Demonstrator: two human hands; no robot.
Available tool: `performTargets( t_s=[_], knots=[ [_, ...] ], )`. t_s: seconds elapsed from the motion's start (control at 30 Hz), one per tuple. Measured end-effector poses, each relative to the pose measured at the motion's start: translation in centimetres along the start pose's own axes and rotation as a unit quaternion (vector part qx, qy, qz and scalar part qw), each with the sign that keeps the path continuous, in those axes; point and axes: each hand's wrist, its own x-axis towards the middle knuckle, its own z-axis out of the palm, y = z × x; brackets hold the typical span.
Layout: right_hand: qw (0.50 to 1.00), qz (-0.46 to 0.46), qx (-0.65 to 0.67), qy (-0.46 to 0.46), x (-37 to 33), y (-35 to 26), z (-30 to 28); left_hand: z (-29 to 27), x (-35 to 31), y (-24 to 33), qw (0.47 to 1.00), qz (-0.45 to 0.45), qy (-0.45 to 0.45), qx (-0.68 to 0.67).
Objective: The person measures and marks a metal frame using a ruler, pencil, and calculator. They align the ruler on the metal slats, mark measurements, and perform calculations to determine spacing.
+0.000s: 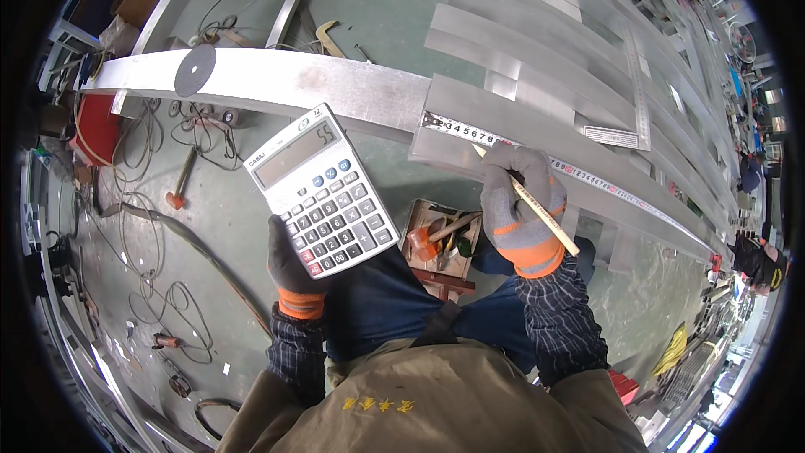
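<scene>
My left hand (292, 256), in a grey and orange work glove, grips a white desk calculator (331, 193) by its lower left edge, its keys and lit display facing up. In my gloved right hand (521, 189) is a pale wooden pencil (541, 214), its tip by the tape's edge. That hand rests over an extended tape measure (620, 189), which runs along a flat grey metal bar (457, 147) from its left end toward the far right. The fingertips of the right hand partly cover the tape's markings.
A steel beam (352, 88) carries a black cutting disc (194, 70). More metal slats (520, 42) lie at the right, with a steel square (637, 105) on them. Below sits a wooden tool box (419, 218) holding a hammer. Cables (151, 235) and another hammer (181, 181) lie on the floor.
</scene>
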Motion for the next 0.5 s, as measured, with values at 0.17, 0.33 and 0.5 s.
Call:
performTargets(
  t_s=[0.17, 0.33, 0.5],
  knots=[
    [1.000, -0.005, -0.006, -0.006, -0.30, 0.82, 0.39, -0.20, -0.01, 0.13, 1.000, -0.003, -0.004, 0.008],
    [1.000, -0.010, -0.020, -0.010, -0.28, 0.99, 0.58, -0.34, 0.01, 0.13, 1.000, -0.004, -0.006, -0.006],
    [1.000, 0.010, -0.021, -0.016, -0.34, 0.87, 0.62, 0.05, 0.05, 0.01, 1.000, -0.008, -0.011, -0.009]
  ],
)
